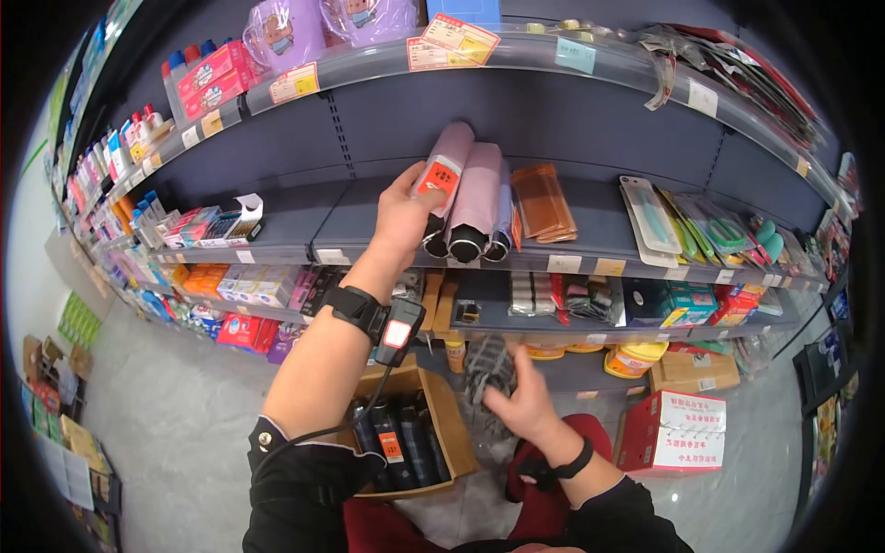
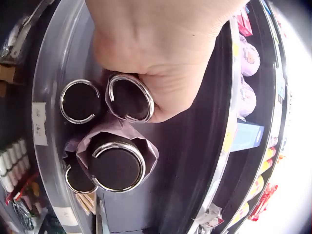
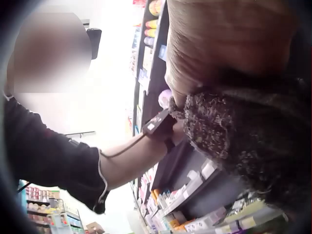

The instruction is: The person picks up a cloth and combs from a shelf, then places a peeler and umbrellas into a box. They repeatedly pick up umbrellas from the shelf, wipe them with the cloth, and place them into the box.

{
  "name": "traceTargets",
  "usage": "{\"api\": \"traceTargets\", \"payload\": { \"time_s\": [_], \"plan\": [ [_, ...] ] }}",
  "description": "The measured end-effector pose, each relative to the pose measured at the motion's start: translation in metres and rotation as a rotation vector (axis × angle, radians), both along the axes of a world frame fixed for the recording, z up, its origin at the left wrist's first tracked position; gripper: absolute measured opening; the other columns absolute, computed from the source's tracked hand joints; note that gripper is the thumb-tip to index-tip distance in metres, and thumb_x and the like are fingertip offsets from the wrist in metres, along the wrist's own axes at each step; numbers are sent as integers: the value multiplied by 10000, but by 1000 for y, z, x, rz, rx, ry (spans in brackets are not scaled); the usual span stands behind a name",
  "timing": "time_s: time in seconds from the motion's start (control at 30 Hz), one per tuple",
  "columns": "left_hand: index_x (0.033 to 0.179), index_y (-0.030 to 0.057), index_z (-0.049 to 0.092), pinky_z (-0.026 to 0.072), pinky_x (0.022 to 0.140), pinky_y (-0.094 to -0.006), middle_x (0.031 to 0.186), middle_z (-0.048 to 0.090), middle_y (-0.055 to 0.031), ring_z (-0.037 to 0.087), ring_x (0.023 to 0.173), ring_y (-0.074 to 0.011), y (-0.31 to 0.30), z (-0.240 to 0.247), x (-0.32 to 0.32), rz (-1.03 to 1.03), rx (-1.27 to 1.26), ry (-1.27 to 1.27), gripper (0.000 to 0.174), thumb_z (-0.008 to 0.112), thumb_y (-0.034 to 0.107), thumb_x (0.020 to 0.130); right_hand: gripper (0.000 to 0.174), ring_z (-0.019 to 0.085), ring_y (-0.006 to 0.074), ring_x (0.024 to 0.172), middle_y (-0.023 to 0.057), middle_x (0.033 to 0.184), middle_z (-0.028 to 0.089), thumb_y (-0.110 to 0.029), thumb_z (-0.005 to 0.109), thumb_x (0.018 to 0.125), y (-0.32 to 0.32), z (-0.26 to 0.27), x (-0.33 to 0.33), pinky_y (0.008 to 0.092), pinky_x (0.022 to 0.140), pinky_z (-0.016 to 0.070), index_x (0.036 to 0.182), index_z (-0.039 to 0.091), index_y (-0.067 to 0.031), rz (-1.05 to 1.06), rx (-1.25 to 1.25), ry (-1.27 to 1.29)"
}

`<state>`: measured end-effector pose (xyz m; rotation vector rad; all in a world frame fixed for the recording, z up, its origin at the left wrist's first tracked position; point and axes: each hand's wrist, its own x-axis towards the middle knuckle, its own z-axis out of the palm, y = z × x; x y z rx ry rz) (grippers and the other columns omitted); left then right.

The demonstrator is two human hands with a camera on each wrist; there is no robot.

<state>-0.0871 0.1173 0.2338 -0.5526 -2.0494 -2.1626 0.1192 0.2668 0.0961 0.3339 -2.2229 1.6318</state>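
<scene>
On the shelf (image 1: 304,217), my left hand (image 1: 406,217) grips a folded umbrella (image 1: 452,157) in a pale pink sleeve with an orange tag. A second pink umbrella (image 1: 477,198) lies right beside it, and a bluish one (image 1: 503,207) next to that. The left wrist view shows the round black ends with silver rings, the gripped umbrella end (image 2: 129,99) under my left hand (image 2: 156,53). Lower down, in front of the shelves, my right hand (image 1: 535,401) holds a bunched dark grey cloth (image 1: 490,369). Its fuzzy texture fills much of the right wrist view.
An open carton (image 1: 452,429) with dark folded umbrellas stands on the floor below. Brown packets (image 1: 544,203) lie right of the pink umbrellas. Farther right are blister packs (image 1: 650,217). A white and red box (image 1: 678,433) sits on the floor. The upper shelf carries purple mugs (image 1: 286,32).
</scene>
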Motion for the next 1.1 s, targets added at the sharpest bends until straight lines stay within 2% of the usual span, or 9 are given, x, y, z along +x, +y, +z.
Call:
{"api": "traceTargets", "payload": {
  "time_s": [0.1,0.3,0.33,0.37,0.43,0.47,0.7,0.87,1.1],
  "plan": [
    [1391,-58,418,448,955,-305,1269,576,-167,590,1113,-212,7,1,9,38,166,-96,621,641,87,830,842,633,396,956,238,1071,618,-157,691,735,15,40,-19,397,837,497,1451,264,-40,-50,142,176],
    [1383,-53,430,457,928,-289,1250,592,-146,597,1091,-194,2,-1,4,-2,139,-101,575,615,110,863,969,640,426,845,264,1035,590,-170,731,715,15,111,-57,466,746,532,1518,189,-149,-155,496,237],
    [1398,-55,409,451,932,-294,1267,579,-165,591,1102,-207,2,0,5,-15,131,-94,607,615,128,857,952,649,396,762,230,978,571,-176,752,711,13,120,-61,466,672,546,1507,231,-209,-189,667,213],
    [1413,-57,387,444,937,-299,1283,566,-184,584,1113,-220,3,-1,5,-29,122,-88,639,616,146,851,952,649,396,762,230,978,571,-176,752,711,9,129,-63,466,672,546,1507,231,-209,-187,666,216],
    [1414,-59,384,442,939,-299,1281,568,-183,582,1116,-220,5,1,8,-21,142,-91,641,614,144,851,898,657,349,725,197,925,545,-145,744,709,0,142,-68,433,639,552,1485,299,-220,-219,1011,230],
    [1412,-56,388,447,929,-299,1272,573,-179,588,1102,-215,4,1,8,-3,139,-88,630,607,143,856,765,666,327,716,189,924,539,-95,696,722,-3,141,-73,414,621,553,1420,405,-209,-250,1034,285],
    [1388,-44,421,474,864,-297,1204,614,-154,615,1019,-192,0,0,4,-27,218,-128,566,573,147,878,519,670,345,732,157,920,597,-118,654,733,0,143,-96,434,632,555,1232,518,-157,-313,1032,421],
    [1333,-50,481,475,843,-287,1139,639,-128,618,989,-176,3,-4,1,-57,386,-137,505,557,149,876,623,648,367,892,133,1108,620,-201,725,718,41,158,-110,451,730,548,1291,483,-161,-433,685,467],
    [1357,9,482,463,884,-276,1195,609,-102,596,1030,-154,11,-12,-4,-48,-56,-13,471,525,199,928,616,613,352,1020,141,1144,627,-118,734,689,46,128,-115,423,824,515,1269,524,-141,-341,727,408]
  ]
}}
